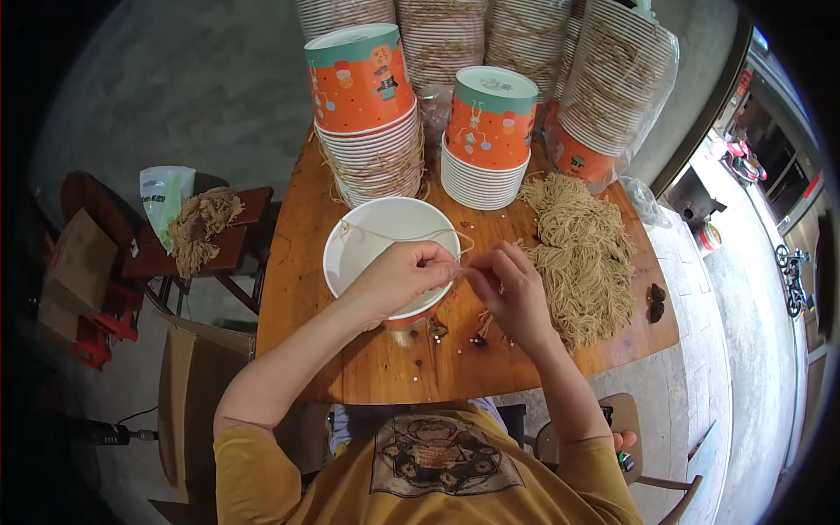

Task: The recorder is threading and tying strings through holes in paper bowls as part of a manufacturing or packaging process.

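A white-lined paper bucket (350,258) stands upright, its mouth facing me, at the near middle of the wooden table. A thin tan cord (385,236) runs from the bucket's left rim across its mouth and loops by the right rim. My left hand (418,273) is over the bucket's right rim, thumb and fingers pinched on the cord. Just to its right my right hand (512,293) pinches too, its fingertips almost meeting the left's; the bit of cord between them is small. A heap of tan cords (582,262) lies right of my right hand.
Behind the bucket stand two stacks of upturned orange and green paper buckets, the left stack (363,79) and the right stack (492,118). More stacks (442,44) rise behind, one bagged in plastic (617,79). Sunglasses (656,303) lie at the right edge. A stool (249,210) holds more cord (206,219).
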Demonstrator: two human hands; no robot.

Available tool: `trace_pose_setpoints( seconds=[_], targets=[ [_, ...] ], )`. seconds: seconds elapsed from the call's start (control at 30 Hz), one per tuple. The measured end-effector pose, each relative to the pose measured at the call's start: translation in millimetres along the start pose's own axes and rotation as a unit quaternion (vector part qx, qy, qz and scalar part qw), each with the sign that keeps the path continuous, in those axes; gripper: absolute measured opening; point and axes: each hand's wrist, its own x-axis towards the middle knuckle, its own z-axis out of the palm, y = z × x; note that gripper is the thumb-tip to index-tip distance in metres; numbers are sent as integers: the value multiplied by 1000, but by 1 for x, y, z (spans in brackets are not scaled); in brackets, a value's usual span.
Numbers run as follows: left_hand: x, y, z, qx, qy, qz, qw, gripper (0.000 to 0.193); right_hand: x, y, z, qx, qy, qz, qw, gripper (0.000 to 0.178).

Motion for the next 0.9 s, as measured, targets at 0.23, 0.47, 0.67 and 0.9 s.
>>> trace_pose_setpoints(
  seconds=[0.23,0.47,0.67,0.9],
  targets=[
    [6,-1,-5,-62,-49,-13,997,11,-14,-29,14,91,14,154,984,14],
    [0,7,-6,-99,-18,-84,991,14,-12,-36,24,20,47,62,997,11],
    [2,0,-6,-110,-48,-45,992,9,0,-19,3,95,43,45,994,20],
    [4,-4,-8,-125,-56,-30,990,10,17,-7,-6,177,-97,19,979,32]
  ],
)
